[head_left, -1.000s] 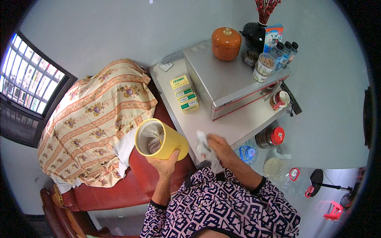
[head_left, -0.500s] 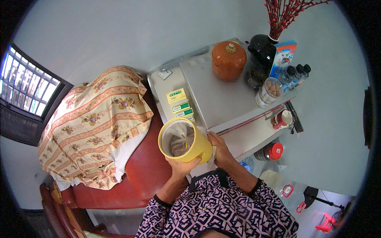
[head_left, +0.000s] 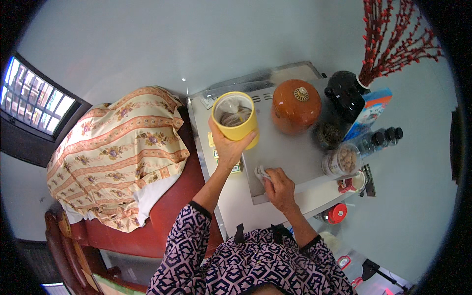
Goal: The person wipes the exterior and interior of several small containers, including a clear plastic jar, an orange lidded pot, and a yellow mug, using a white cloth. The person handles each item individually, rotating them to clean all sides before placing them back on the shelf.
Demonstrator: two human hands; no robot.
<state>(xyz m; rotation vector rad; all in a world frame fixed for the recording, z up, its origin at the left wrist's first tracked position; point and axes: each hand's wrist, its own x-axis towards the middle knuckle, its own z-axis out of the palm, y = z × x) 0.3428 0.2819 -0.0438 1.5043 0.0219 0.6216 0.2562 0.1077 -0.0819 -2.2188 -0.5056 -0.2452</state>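
My left hand (head_left: 229, 148) is wrapped round a yellow canister (head_left: 242, 131), holding it over the left part of a grey metal tray or board (head_left: 300, 160). Inside the open canister sits a clear plastic bag (head_left: 233, 109), tied at the top, with brownish contents. My right hand (head_left: 281, 191) presses a crumpled white cloth (head_left: 260, 173) against the near left part of the grey surface. Just beyond the canister to the right stands a lidded orange-brown jar (head_left: 295, 110). Small yellow-and-green boxes (head_left: 235, 168) lie partly hidden below my left hand.
On the right side are a black vase (head_left: 344, 93) with red branches, a blue-and-orange box (head_left: 368, 113), dark-capped bottles (head_left: 377, 139) and a clear jar of round brown pieces (head_left: 340, 161). A red-lidded jar (head_left: 336, 213) stands lower. To the left, flowered fabric (head_left: 118, 152) covers a red sofa (head_left: 169, 216).
My right hand has left the canister and moved onto the grey surface with the white cloth. The canister, now in my left hand alone, has moved up and slightly right.
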